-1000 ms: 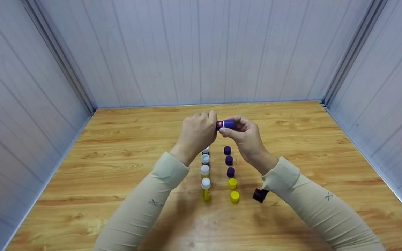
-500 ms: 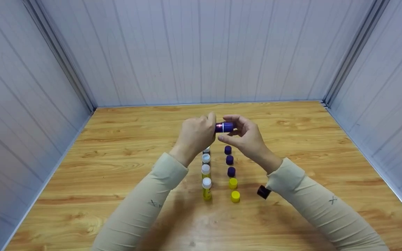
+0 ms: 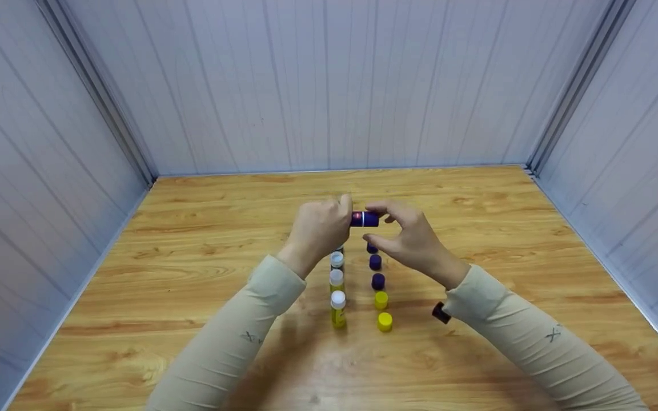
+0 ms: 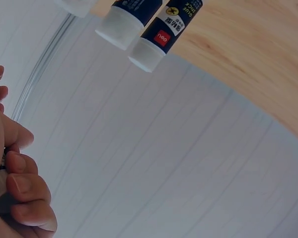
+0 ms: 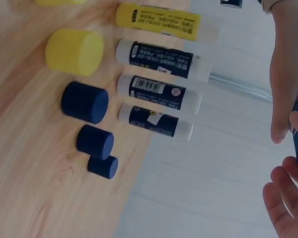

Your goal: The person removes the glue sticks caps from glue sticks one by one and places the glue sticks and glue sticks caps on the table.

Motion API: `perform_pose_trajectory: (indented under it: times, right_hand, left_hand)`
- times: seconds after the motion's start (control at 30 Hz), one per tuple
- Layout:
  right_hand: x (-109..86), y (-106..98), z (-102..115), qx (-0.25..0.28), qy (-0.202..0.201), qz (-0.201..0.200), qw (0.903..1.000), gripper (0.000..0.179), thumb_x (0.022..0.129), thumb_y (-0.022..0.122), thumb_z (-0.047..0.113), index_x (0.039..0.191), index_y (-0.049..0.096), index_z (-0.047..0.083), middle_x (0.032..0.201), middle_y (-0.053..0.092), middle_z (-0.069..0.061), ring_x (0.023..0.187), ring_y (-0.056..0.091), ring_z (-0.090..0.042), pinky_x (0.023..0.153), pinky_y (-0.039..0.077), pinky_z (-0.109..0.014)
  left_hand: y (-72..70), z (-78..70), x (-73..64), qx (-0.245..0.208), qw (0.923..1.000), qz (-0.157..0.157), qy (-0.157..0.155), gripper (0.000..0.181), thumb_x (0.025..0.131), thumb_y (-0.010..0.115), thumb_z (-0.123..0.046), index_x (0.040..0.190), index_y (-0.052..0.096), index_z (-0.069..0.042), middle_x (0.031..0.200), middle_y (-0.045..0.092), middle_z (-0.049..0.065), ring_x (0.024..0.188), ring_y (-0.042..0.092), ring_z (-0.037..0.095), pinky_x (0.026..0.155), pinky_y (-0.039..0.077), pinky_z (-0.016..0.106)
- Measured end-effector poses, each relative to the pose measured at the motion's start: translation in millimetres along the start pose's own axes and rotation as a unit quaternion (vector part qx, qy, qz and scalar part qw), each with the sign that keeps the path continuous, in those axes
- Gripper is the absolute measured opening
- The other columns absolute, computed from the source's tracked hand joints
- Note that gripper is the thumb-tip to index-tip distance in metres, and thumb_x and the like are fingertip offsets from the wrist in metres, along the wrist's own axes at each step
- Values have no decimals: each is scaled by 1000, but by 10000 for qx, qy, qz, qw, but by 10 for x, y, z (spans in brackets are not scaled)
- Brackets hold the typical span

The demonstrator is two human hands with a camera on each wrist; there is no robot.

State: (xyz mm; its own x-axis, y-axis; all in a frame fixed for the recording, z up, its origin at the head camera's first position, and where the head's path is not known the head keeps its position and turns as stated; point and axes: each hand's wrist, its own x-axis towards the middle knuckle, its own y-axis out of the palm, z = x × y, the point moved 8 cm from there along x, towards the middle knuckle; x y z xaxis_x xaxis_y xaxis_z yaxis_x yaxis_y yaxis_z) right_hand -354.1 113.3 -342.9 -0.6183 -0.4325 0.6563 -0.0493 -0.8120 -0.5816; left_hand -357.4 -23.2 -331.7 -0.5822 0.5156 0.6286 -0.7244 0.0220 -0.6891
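Note:
My left hand grips a dark blue glue stick, held level above the table with its capped end to the right. In the left wrist view, the fingers curl around its pale base. Beside the cap my right hand is spread, thumb below and forefinger right at the cap's end. Under the hands, a row of upright capless glue sticks shows white tops. Alongside stand several caps: dark blue caps and yellow caps. In the right wrist view, dark blue glue sticks stand near a yellow glue stick.
The wood-grain table is enclosed by pale panel walls at the back and both sides. A small black box shows at the right sleeve's cuff.
My right thumb and fingers have let go of the glue stick's cap and spread apart. Both hands and the glue stick have come slightly lower and nearer; the right forearm has shifted right.

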Motion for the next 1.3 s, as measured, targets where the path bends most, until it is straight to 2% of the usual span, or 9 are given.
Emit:
perform_pose_trajectory:
  times: [0.27, 0.4, 0.57, 0.73, 0.9, 1.0, 1.13, 1.23, 1.3]
  right_hand:
    - [-38, 6, -9, -318, -100, 101, 9994, 29, 93, 83, 0, 121, 76, 3, 114, 80, -12, 100, 74, -28, 85, 62, -46]
    - [-34, -6, 2, -333, -215, 107, 9992, 26, 93, 83, -2, 118, 77, 1, 111, 80, -13, 97, 75, -28, 82, 63, -46]
    - [-25, -20, 37, -291, -593, 89, 9978, 23, 91, 83, -5, 113, 77, 0, 107, 80, -13, 94, 76, -27, 83, 65, -45]
    - [-28, -25, 60, -331, -893, 84, 9954, 24, 89, 84, -8, 110, 77, 1, 105, 81, -11, 94, 76, -26, 84, 65, -42]
    - [-45, -6, 66, -346, -999, 186, 9942, 24, 88, 85, -8, 109, 76, 0, 105, 80, -12, 96, 78, -27, 87, 66, -41]
    - [-60, -2, 77, -394, -1065, 223, 9933, 23, 88, 85, -7, 109, 76, -1, 105, 80, -13, 96, 78, -28, 86, 66, -42]
    - [-81, -20, 57, -541, -1194, 245, 9911, 24, 89, 85, -6, 110, 76, -1, 105, 80, -14, 95, 78, -28, 85, 66, -43]
    - [-113, -95, -20, -675, -1196, 112, 9905, 23, 88, 84, -9, 109, 77, -2, 105, 80, -15, 94, 78, -29, 84, 66, -44]
    - [-142, -163, -95, -782, -1120, -22, 9906, 23, 87, 84, -11, 107, 77, -2, 104, 80, -16, 93, 78, -30, 83, 66, -45]
  left_hand:
    - [50, -55, -55, 125, 9998, 104, 134, 25, 101, 70, -16, 81, 56, -14, 57, 57, -3, 48, 30, 8, 41, 45, 26]
    - [64, -66, -54, 137, 9996, 183, 165, 26, 101, 70, -16, 80, 55, -14, 58, 56, -4, 49, 28, 7, 41, 45, 26]
    - [51, -74, -55, 144, 9995, 167, 242, 25, 100, 71, -17, 80, 56, -14, 57, 56, -4, 49, 28, 7, 41, 46, 26]
    - [53, -74, -60, -94, 9993, 223, 299, 25, 101, 71, -17, 81, 56, -14, 56, 52, -4, 49, 28, 7, 41, 36, 25]
    - [94, -65, -74, -420, 9977, 450, 297, 25, 100, 74, -17, 83, 57, -13, 56, 43, -5, 50, 27, 8, 44, 28, 25]
    - [121, -61, -79, -609, 9959, 591, 321, 23, 99, 77, -19, 84, 59, -12, 57, 49, -4, 50, 31, 8, 44, 34, 26]
    - [180, -4, -102, -1172, 9892, 831, 300, 18, 96, 78, -16, 89, 63, -8, 65, 63, 2, 51, 50, 13, 47, 51, 32]
    - [239, 151, -148, -1533, 9833, 979, -10, 15, 93, 79, -13, 90, 66, -5, 70, 68, 7, 56, 63, 22, 51, 58, 42]
    - [267, 287, -184, -1616, 9814, 991, -293, 14, 91, 78, -10, 88, 66, -5, 71, 69, 9, 57, 65, 26, 53, 58, 46]
